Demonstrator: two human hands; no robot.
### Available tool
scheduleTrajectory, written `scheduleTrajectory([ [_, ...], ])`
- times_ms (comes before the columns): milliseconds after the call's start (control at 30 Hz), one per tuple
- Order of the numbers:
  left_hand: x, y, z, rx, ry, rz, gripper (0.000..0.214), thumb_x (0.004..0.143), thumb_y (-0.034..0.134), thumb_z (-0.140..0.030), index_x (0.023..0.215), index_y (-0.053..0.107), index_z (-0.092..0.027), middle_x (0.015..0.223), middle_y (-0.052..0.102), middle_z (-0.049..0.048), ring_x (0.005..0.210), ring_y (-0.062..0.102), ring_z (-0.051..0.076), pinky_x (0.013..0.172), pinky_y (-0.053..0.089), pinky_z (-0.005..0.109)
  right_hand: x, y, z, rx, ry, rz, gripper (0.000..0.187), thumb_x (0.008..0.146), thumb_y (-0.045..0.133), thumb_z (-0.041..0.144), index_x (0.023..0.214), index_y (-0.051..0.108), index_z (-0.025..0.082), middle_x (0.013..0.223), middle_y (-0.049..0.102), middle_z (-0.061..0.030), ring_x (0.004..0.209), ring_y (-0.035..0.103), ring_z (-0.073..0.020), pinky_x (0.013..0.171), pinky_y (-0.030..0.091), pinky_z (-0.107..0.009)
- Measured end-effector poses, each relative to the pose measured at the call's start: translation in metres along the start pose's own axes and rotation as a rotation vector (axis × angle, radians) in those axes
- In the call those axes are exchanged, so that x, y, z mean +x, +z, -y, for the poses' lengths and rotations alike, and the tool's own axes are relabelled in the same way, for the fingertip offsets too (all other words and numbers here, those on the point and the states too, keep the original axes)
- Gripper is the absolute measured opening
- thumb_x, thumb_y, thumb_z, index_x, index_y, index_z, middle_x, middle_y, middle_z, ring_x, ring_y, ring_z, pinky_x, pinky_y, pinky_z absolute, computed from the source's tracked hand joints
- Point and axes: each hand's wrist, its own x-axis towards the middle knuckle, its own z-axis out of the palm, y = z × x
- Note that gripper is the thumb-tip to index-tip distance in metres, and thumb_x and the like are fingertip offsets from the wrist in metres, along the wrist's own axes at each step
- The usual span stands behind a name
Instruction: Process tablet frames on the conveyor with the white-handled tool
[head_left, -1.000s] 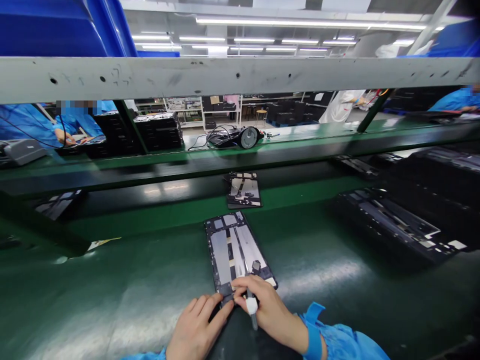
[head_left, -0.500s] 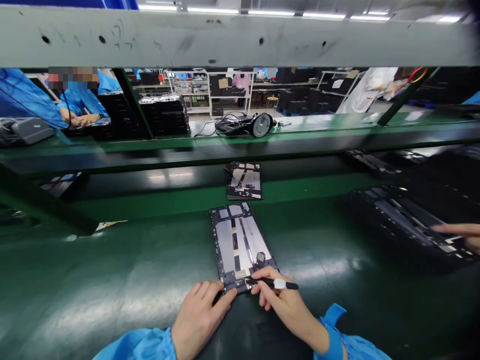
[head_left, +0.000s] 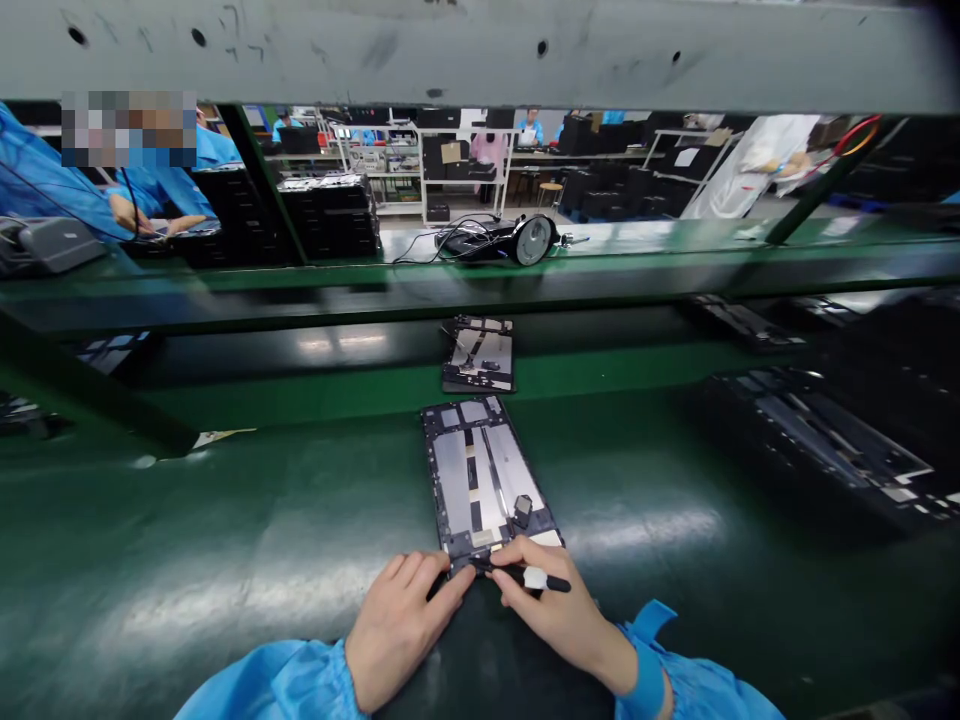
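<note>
An opened tablet (head_left: 454, 480) lies on the green bench, its metal plates, dark flex strip and lower boards exposed. My left hand (head_left: 401, 610) holds its lower left corner, fingers at the side and thumb on the bottom edge. In a pinch, my right hand (head_left: 551, 600) grips a slim black tool (head_left: 556, 583) with a white band. Its front end meets the tablet's bottom edge beside my left thumb; the exact tip is hard to make out. A small dark square part (head_left: 523, 510) rests on the tablet's lower right.
Behind stands a second opened tablet (head_left: 480, 355). More opened tablets (head_left: 840, 435) lie at the right. A green shelf (head_left: 637, 250) carries a black lamp-like device (head_left: 529, 240) and stacked black trays (head_left: 330, 215). A slanted post (head_left: 97, 395) is at left; a co-worker's blue sleeve (head_left: 67, 190) shows beyond.
My right hand and the black tool have shifted slightly left, towards my left thumb. The other person's hand over the tablets at right has left the view. The camera view has tilted slightly.
</note>
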Motion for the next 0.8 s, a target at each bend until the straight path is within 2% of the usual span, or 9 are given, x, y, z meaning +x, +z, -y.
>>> scheduleTrajectory([
  [100,0.0,-0.001,0.0,0.002,-0.002,0.013,0.03,0.099,0.044,-0.018,0.126,0.057,-0.021,0.103,0.059,0.0077,0.086,0.055,0.018,0.073,0.042,0.031,0.0,-0.003,0.0,-0.017,-0.005,-0.007,0.011,0.085,0.057,0.022,0.078,0.064,0.018,0.063,0.066,-0.0008,0.056,0.064,-0.016,0.057,0.05,-0.025],
  [367,-0.002,0.0,0.0,0.015,-0.001,0.01,0.03,0.099,0.042,-0.016,0.125,0.058,-0.022,0.104,0.059,0.0081,0.085,0.055,0.019,0.071,0.043,0.031,0.002,-0.015,-0.003,0.029,0.105,-0.062,0.016,0.084,0.056,0.027,0.071,0.06,0.019,0.053,0.058,0.0022,0.045,0.054,-0.0122,0.043,0.041,-0.021],
  [500,-0.004,0.0,0.003,0.004,0.017,0.017,0.032,0.099,0.041,-0.016,0.126,0.057,-0.021,0.104,0.059,0.0086,0.084,0.055,0.019,0.07,0.044,0.032,0.001,-0.016,-0.007,0.082,0.148,-0.044,0.014,0.084,0.057,0.029,0.075,0.061,0.019,0.055,0.059,0.0018,0.047,0.056,-0.0128,0.044,0.043,-0.021],
  [600,-0.004,-0.001,0.005,-0.014,0.052,-0.031,0.032,0.099,0.04,-0.015,0.125,0.058,-0.02,0.104,0.059,0.0091,0.084,0.055,0.018,0.068,0.044,0.03,0.0,-0.015,-0.009,0.145,0.194,-0.036,0.016,0.086,0.057,0.033,0.082,0.062,0.018,0.056,0.06,0.0013,0.047,0.058,-0.0138,0.045,0.047,-0.023],
  [800,-0.002,-0.001,0.007,-0.029,0.042,-0.074,0.03,0.099,0.041,-0.014,0.12,0.061,-0.02,0.1,0.061,0.0087,0.083,0.056,0.017,0.067,0.044,0.03,0.0,-0.015,-0.007,0.03,0.099,0.002,0.013,0.087,0.056,0.026,0.082,0.064,0.019,0.061,0.064,-0.0001,0.052,0.062,-0.0152,0.05,0.048,-0.024],
])
